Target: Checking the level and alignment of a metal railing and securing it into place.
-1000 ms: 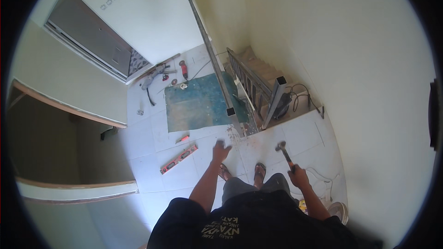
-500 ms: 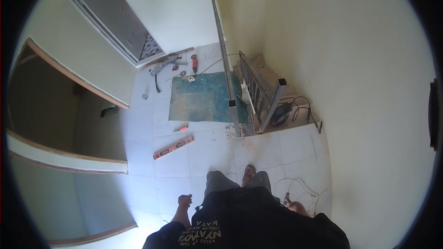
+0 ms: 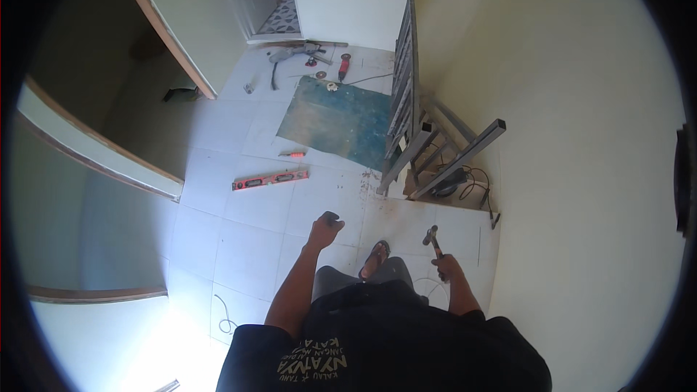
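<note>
My right hand (image 3: 449, 268) grips a hammer (image 3: 433, 238) by its handle, low in front of me, with the head pointing away toward the metal frame. My left hand (image 3: 327, 232) is held out over the tiles with its fingers curled in; a small dark thing shows at it, too unclear to name. Ahead stands a grey metal railing (image 3: 406, 94) with square-tube posts at the stair opening. Both hands are apart from the railing. One sandalled foot (image 3: 374, 258) shows between them.
A red spirit level (image 3: 270, 179) and an orange-handled tool (image 3: 293, 154) lie on the white tiles. Beyond is a green mat (image 3: 337, 120), with a red angle grinder (image 3: 344, 67) behind it. A dark machine with a cable (image 3: 450, 181) sits in the stair opening beside the right wall.
The view has shifted, and I am closer to the railing. Both hands have come forward from beside my body. The hammer in my right hand now shows clearly.
</note>
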A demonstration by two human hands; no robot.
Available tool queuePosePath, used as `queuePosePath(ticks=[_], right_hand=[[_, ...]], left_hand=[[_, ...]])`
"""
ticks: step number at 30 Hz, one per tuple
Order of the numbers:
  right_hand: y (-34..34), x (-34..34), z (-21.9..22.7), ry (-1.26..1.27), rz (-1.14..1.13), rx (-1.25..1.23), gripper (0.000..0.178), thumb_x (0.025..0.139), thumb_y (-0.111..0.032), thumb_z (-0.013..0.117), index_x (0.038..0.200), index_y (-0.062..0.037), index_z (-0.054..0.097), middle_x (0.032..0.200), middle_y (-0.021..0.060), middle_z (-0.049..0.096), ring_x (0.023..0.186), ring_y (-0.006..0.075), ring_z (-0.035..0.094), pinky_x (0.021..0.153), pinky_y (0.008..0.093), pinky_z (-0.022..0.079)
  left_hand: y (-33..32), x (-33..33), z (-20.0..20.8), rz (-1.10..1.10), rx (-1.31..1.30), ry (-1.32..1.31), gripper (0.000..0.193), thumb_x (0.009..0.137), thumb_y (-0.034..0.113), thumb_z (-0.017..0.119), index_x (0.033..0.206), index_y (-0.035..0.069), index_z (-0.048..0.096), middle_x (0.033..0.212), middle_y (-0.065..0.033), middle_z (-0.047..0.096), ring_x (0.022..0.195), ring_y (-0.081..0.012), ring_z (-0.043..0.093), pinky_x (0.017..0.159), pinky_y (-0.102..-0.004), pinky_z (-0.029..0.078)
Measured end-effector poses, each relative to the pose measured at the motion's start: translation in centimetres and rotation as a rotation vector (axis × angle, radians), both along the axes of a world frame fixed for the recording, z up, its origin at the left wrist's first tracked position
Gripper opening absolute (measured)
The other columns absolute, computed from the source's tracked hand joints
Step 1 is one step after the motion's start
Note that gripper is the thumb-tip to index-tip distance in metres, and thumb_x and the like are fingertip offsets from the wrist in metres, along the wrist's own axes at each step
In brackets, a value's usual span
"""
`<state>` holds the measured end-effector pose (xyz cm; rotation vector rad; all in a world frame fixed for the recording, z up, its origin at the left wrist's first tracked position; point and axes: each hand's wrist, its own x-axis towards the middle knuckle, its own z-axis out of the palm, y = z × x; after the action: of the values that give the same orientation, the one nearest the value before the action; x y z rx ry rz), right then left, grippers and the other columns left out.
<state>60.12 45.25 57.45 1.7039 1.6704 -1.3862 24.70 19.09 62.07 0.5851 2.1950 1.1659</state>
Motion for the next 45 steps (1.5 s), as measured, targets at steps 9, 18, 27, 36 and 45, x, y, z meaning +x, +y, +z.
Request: queuePosePath(ticks=[9, 18, 27, 36, 45], right_hand=[[-9.4, 0.4, 4.8, -0.267, 0.222, 0.095, 0.029, 0.077, -0.021, 0.069, 0.069, 0.0023, 0.053, 0.055, 0.0107, 0.054, 0.043, 0.0208, 0.053, 0.038, 0.0364, 0.042], [-18.9, 2.6, 1.9, -0.348, 0.678, -0.143, 0.024, 0.076, -0.026, 0.068, 0.073, -0.0054, 0.056, 0.059, 0.0063, 0.057, 0.051, 0.0178, 0.056, 0.047, 0.0359, 0.043], [-23.7, -13.6, -0.2, -0.418, 0.592, -0.179, 0.027, 0.077, -0.030, 0.068, 0.072, -0.0058, 0.057, 0.058, 0.0045, 0.054, 0.049, 0.0174, 0.053, 0.047, 0.0352, 0.041], [-25.6, -34.2, -0.8, -0.277, 0.660, -0.057, 0.029, 0.080, -0.030, 0.064, 0.082, -0.0015, 0.060, 0.063, 0.0106, 0.059, 0.052, 0.0209, 0.057, 0.049, 0.0353, 0.046], [-28.3, -50.2, 1.5, -0.233, 0.604, -0.031, 0.030, 0.076, -0.030, 0.064, 0.085, -0.0008, 0.062, 0.064, 0.0107, 0.060, 0.050, 0.0210, 0.057, 0.048, 0.0347, 0.046]], left_hand=[[-35.0, 7.6, -11.6, 0.921, -0.206, -0.580, 0.019, 0.080, 0.021, 0.062, 0.078, 0.002, 0.059, 0.065, -0.0055, 0.058, 0.053, -0.0154, 0.057, 0.040, -0.0276, 0.039], [-56.7, 19.6, -8.9, 1.443, -0.227, -0.803, 0.023, 0.087, 0.025, 0.054, 0.102, 0.007, 0.054, 0.085, -0.0061, 0.058, 0.072, -0.0199, 0.057, 0.065, -0.0412, 0.041], [-50.0, 12.3, -12.3, 1.157, 0.011, -0.990, 0.021, 0.086, 0.023, 0.055, 0.098, 0.006, 0.056, 0.091, -0.0075, 0.061, 0.080, -0.0245, 0.061, 0.066, -0.0400, 0.045], [-46.7, -8.2, -9.5, 0.859, -0.043, -0.655, 0.031, 0.081, 0.019, 0.062, 0.104, -0.001, 0.055, 0.082, -0.0102, 0.062, 0.068, -0.0187, 0.062, 0.050, -0.0272, 0.046], [-56.4, -27.4, -6.0, 1.111, 0.036, -0.633, 0.028, 0.089, 0.028, 0.053, 0.108, 0.008, 0.054, 0.092, -0.0076, 0.061, 0.085, -0.0220, 0.061, 0.071, -0.0391, 0.048]])
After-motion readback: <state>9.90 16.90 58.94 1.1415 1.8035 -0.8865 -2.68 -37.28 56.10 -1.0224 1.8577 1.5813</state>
